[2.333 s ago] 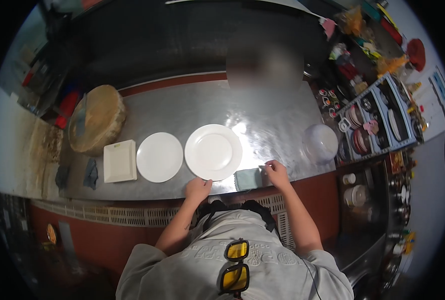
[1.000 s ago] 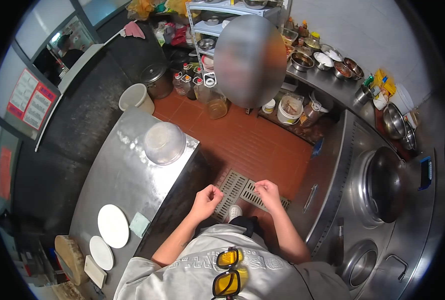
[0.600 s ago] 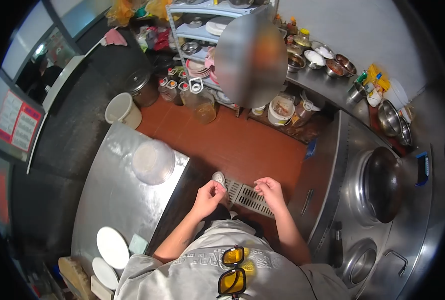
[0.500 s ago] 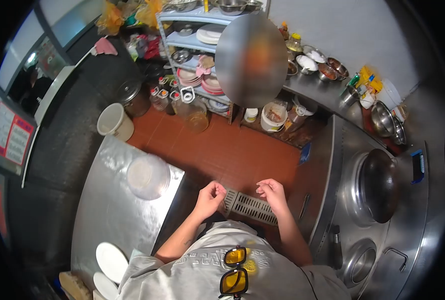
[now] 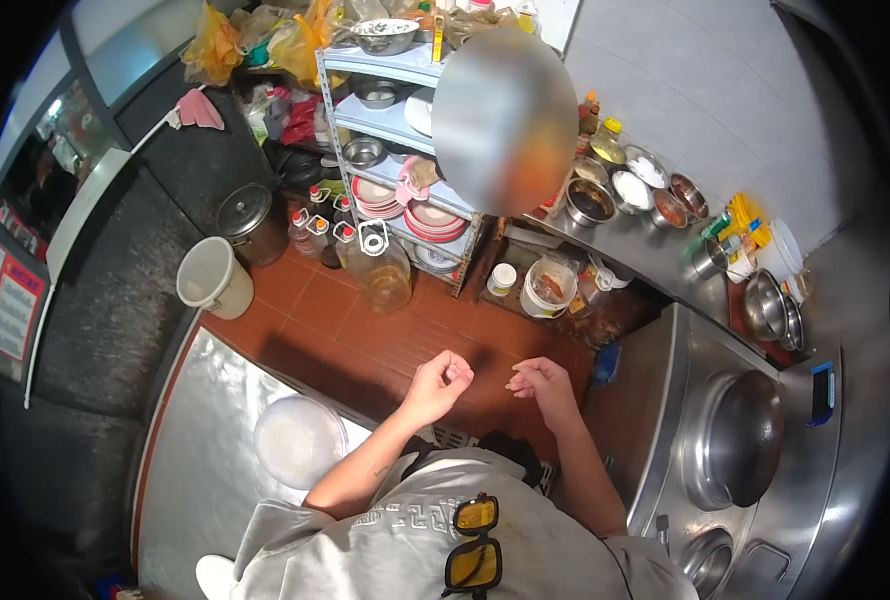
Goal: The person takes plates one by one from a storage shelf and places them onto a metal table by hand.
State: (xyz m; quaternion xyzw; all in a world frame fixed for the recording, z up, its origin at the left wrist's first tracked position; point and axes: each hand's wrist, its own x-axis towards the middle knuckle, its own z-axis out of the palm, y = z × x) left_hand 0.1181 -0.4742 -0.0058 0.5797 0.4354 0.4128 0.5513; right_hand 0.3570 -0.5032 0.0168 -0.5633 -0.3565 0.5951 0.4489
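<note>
In the middle of the head view my left hand (image 5: 439, 387) is held in the air over the tiled floor. Its fingers curl in toward the thumb, and nothing shows between them. Level with it, a short gap to the right, is my right hand (image 5: 545, 388), its fingers loosely bent and partly apart, with nothing in it. Neither hand touches anything. Nearest on the left stands a metal table (image 5: 200, 440) with a round translucent container (image 5: 301, 442) on it. Yellow-lensed glasses (image 5: 476, 540) hang on my grey shirt.
Ahead are a shelf rack (image 5: 390, 122) with bowls and plates, large oil bottles (image 5: 382, 275) and a white bucket (image 5: 217, 278). At right, a counter (image 5: 635, 243) carries bowls of ingredients, and a wok (image 5: 745, 440) sits on the stove. A floor drain (image 5: 452, 437) lies near my feet.
My view has shifted forward: the shelf and bottles look nearer, and the table and stove have slid back toward me. Both hands stay raised, with my left hand slightly higher in view.
</note>
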